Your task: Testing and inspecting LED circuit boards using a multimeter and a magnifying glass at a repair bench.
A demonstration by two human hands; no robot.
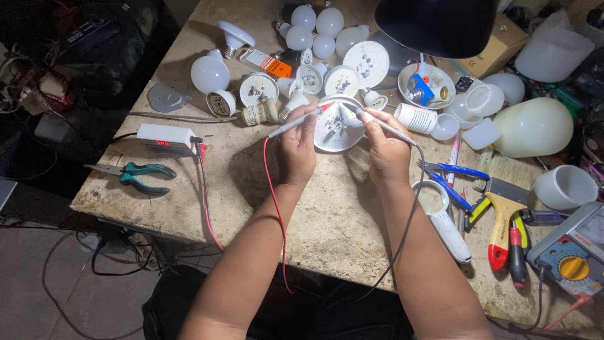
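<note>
An open round white lamp base (338, 129) with its circuit board showing lies on the worn workbench (333, 214). My left hand (297, 148) holds a red-tipped test probe (296, 121) with a red lead, its tip at the board's upper left. A black-tipped probe (377, 123) on a black lead is gripped in my right hand (388, 151), with its tip over the top of the board. Both hands rest just below the lamp base.
Several white bulbs and lamp parts (314, 28) crowd the back. A small white meter box (165, 137) and green-handled pliers (135, 176) lie left. A multimeter (569, 252), screwdrivers (513, 242), a scraper (500, 214) and a large bulb dome (533, 128) sit right. A black lamp shade (434, 25) hangs above.
</note>
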